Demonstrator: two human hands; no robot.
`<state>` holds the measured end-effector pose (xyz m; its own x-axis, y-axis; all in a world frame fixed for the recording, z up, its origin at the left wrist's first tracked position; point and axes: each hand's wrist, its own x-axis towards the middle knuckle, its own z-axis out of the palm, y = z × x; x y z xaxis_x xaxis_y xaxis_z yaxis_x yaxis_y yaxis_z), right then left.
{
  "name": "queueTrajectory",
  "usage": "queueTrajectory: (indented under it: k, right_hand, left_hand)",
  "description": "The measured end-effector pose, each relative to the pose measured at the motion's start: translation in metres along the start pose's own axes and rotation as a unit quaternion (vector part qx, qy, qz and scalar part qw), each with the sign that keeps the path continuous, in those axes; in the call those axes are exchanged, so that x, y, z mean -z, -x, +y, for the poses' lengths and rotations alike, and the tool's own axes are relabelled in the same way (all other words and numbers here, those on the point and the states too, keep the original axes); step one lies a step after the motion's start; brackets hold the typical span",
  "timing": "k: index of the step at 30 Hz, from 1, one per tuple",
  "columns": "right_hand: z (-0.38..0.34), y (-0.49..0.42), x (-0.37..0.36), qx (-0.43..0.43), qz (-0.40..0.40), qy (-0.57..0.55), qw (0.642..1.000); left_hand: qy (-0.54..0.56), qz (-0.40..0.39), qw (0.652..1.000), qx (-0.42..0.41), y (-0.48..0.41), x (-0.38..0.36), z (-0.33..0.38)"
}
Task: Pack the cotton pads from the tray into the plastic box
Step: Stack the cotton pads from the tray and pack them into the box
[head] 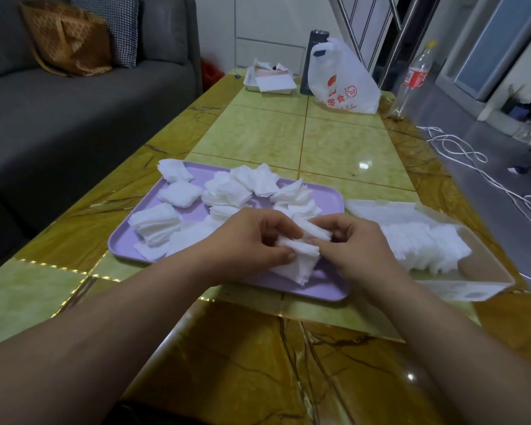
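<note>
Head view: we see left hand (252, 240) and right hand (353, 240) both pinching one stack of cotton pads (301, 256) over the tray (319, 286); plastic box (488, 265) right beside it, partly filled, on tabletop (258, 133).

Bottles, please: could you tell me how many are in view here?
2. A dark bottle stands at the far end, partly behind the white bag; a clear, red-labelled bottle stands right of that bag.
</note>
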<state>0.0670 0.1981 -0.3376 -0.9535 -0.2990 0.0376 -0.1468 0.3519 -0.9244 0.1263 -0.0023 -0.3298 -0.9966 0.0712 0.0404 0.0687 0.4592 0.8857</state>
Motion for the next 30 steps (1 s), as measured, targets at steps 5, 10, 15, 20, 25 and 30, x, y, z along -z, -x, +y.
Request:
queueTrajectory:
  k: [5, 10, 15, 20, 25, 30]
  right_hand:
    - [-0.001, 0.0, 0.002, 0.004, -0.057, -0.013, 0.998]
    - [-0.002, 0.0, 0.003, -0.004, -0.086, 0.012, 0.996]
    - [-0.005, 0.002, 0.003, -0.024, -0.124, -0.061, 0.99]
    - [-0.001, 0.002, -0.007, 0.02, -0.077, 0.051, 0.996]
    - [-0.003, 0.006, -0.013, 0.025, -0.046, 0.052, 0.997]
    - [-0.008, 0.011, -0.032, -0.028, -0.048, -0.002, 0.998]
  left_hand:
    - [-0.029, 0.048, 0.998, 0.003, -0.004, -0.005, -0.001]
    - [-0.066, 0.069, 0.995, -0.019, -0.006, -0.006, -0.004]
    - [-0.069, 0.102, 0.992, -0.021, -0.008, -0.007, -0.008]
    - [-0.106, 0.083, 0.99, 0.038, -0.008, -0.007, -0.01]
    - [-0.113, 0.053, 0.992, 0.019, -0.009, -0.005, -0.009]
    - [-0.107, 0.046, 0.993, 0.015, -0.008, -0.014, -0.01]
